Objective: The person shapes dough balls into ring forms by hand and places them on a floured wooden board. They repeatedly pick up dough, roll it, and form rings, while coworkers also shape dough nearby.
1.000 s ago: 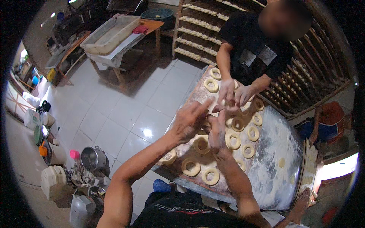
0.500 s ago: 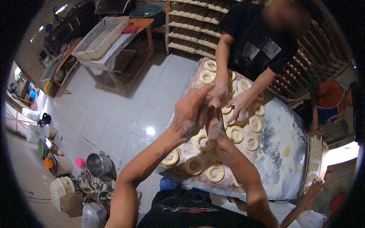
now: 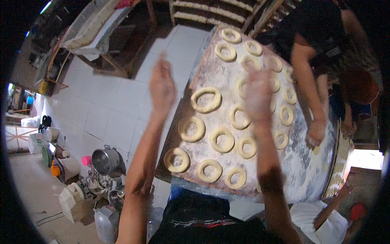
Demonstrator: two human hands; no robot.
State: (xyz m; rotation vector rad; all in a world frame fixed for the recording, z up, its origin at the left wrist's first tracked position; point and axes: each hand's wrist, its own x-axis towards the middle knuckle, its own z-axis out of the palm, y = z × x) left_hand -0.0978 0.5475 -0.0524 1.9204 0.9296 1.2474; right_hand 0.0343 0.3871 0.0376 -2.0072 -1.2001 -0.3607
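Several pale dough rings (image 3: 222, 140) lie in loose rows on a floured wooden board (image 3: 208, 73). My left hand (image 3: 163, 88) is raised beyond the board's left edge, over the floor, its fingers smeared by motion. Above the rings at the board's right half is my right hand (image 3: 258, 97), also blurred, covering some of them. Whether either hand holds anything does not show. One ring (image 3: 206, 100), stretched oval, lies between my two hands, touched by neither.
A co-worker's hand (image 3: 316, 132) reaches down to the floured tabletop (image 3: 302, 175) at the right. Racks of dough pieces (image 3: 211, 18) stand behind. At the left are a table with a tub (image 3: 87, 34), a metal pot (image 3: 106, 162) and plastic jugs (image 3: 106, 223).
My hands, close together over the board before, are now apart, the left one swung out to the left. The co-worker's arms have moved off the rings to the right. My view has tilted down.
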